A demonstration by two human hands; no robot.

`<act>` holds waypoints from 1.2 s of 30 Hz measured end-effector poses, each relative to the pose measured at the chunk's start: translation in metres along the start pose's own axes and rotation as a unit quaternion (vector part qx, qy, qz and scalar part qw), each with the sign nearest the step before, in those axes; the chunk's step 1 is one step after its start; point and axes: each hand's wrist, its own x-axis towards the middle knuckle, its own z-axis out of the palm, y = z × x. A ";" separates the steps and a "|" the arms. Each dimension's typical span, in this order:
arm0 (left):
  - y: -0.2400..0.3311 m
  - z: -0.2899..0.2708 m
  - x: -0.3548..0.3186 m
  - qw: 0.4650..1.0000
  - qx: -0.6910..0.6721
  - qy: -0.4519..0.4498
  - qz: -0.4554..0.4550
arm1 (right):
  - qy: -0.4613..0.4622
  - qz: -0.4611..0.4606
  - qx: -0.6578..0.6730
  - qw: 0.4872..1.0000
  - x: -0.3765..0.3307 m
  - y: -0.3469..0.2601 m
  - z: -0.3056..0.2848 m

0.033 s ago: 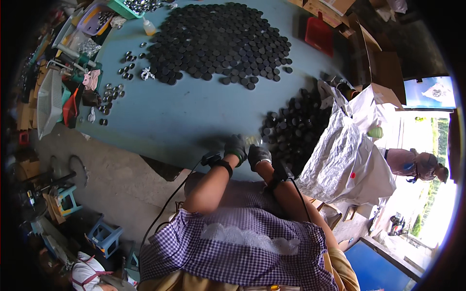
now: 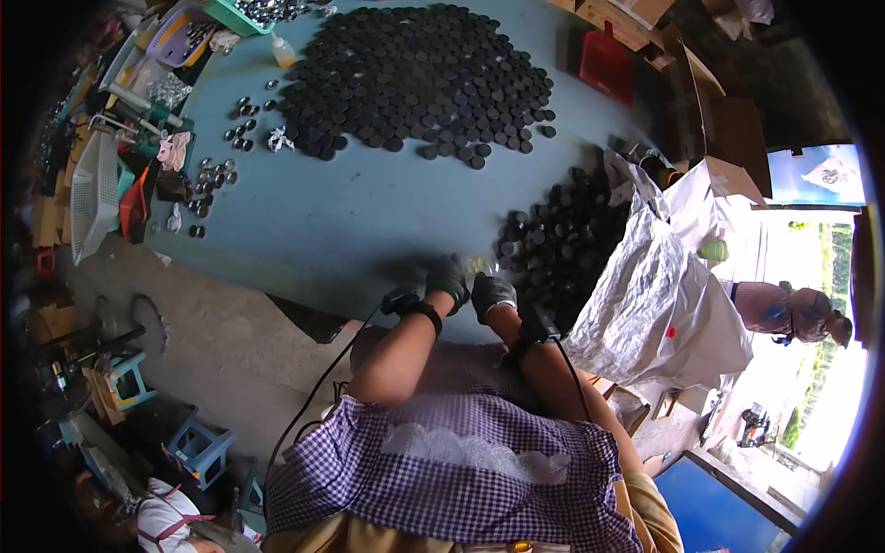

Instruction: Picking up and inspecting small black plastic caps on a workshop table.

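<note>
My left hand [image 2: 446,279], in a dark glove, is at the near edge of the blue-green table [image 2: 350,207]. Close beside it on the right is my right hand [image 2: 491,291], gloved as well. The fingers of both look curled in, and whatever they hold is too small to make out. A small pale, shiny patch [image 2: 478,265] shows between the fingertips. Just right of my right hand lies a heap of black round caps [image 2: 562,240]. Farther back, many flat black discs [image 2: 415,78] are spread over the table.
A silvery-white sack [image 2: 645,295] stands against the table's right edge. Small shiny metal pieces [image 2: 210,175] and a squeeze bottle [image 2: 283,52] are at the left. A red tray [image 2: 607,67] lies at the back right. One person [image 2: 788,311] is at the right, another [image 2: 171,516] at lower left.
</note>
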 end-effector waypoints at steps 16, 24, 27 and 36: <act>0.042 -0.057 -0.027 0.991 0.102 -0.070 0.043 | 0.011 0.058 0.034 0.998 -0.022 0.015 0.011; 0.039 -0.053 -0.021 0.990 0.099 -0.068 0.067 | 0.050 0.075 0.065 0.994 -0.013 0.022 0.031; 0.037 -0.062 -0.025 0.988 0.112 -0.087 0.063 | 0.043 0.063 0.071 0.995 -0.019 0.020 0.027; 0.031 -0.052 -0.019 0.989 0.103 -0.078 0.065 | 0.049 0.062 0.094 0.992 -0.013 0.031 0.043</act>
